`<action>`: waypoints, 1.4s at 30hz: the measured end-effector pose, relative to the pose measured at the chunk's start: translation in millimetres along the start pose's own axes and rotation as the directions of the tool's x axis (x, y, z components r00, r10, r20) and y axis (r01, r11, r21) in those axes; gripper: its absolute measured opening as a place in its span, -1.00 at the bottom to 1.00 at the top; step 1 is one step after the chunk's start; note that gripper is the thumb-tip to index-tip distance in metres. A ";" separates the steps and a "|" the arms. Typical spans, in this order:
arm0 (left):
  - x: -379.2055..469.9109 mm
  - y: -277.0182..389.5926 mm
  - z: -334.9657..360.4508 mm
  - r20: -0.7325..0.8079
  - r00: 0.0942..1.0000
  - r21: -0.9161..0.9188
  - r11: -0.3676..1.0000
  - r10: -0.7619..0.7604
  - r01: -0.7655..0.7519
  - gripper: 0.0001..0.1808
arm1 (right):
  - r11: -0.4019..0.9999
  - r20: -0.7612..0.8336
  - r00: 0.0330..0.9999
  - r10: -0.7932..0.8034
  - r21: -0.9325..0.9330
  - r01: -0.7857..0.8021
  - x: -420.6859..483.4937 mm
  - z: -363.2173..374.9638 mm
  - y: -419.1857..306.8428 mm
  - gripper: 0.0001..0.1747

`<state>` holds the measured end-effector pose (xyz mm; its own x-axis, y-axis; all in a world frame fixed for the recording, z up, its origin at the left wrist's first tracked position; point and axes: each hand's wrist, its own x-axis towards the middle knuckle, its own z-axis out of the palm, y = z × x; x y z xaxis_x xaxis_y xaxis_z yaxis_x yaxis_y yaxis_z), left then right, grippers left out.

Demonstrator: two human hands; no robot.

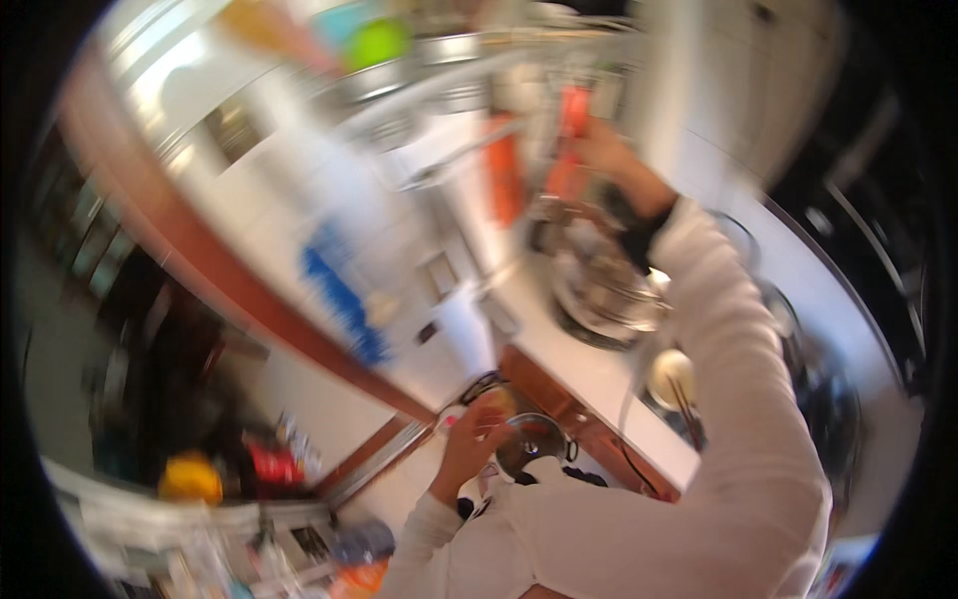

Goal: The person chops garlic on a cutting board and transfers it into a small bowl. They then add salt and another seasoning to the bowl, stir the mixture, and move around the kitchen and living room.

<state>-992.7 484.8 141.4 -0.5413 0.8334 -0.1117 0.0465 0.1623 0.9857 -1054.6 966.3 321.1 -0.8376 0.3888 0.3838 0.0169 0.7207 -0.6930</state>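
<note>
The view is strongly blurred. My right hand (617, 161) is stretched away from me, its fingers at an upright orange-red object (572, 112); blur hides whether they grip it. Beneath that forearm, a shiny round metal vessel (610, 288) stands on the white counter (591, 382). Close to my body, my left hand (473, 440) has its fingers curled around a small tan object (498, 400), too smeared to name. Just right of this hand and lower down is a pot with a glass lid (531, 445), its knob and one side handle visible.
A pale bowl with chopsticks (673, 382) is beside my right sleeve. Metal containers (378, 78) and a bright green bowl (378, 43) stand on a rack at the back. A blue object (340, 292) lies left of centre. A reddish-brown wooden edge (217, 277) curves along the left.
</note>
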 end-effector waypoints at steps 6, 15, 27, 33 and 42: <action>-31.6 -10.6 -19.8 -0.216 0.974 0.024 0.998 0.067 -0.064 -0.46 | 0.926 -0.120 0.983 0.140 0.367 -0.087 8.2 0.4 37.6 -0.71; -127.3 -35.2 -12.7 -0.682 0.729 -0.027 0.998 -0.059 0.056 -0.54 | 0.880 -0.520 0.838 -0.167 0.305 0.364 -140.6 58.5 -115.4 -0.46; -308.1 -48.7 57.2 -0.929 0.311 -0.138 0.966 -0.203 0.221 -0.53 | 0.741 0.290 0.754 -0.589 0.566 0.362 -272.0 232.4 -230.3 -0.50; -403.8 -56.1 70.7 -0.973 0.144 -0.157 0.972 -0.183 0.174 -0.52 | 0.829 0.746 0.384 -0.545 0.548 0.112 -376.3 302.3 -288.7 -0.57; -586.2 -72.1 83.7 -0.962 -0.168 -0.253 0.935 -0.216 0.247 -0.55 | 0.563 0.391 -0.685 -0.614 0.826 -0.033 -561.2 369.3 -393.0 -0.62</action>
<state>-608.5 28.8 125.2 -0.7264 -0.6834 -0.0726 -0.3028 0.2234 0.9265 -792.9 253.0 152.7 0.3499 -0.9337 -0.0763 -0.4137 -0.0809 -0.9068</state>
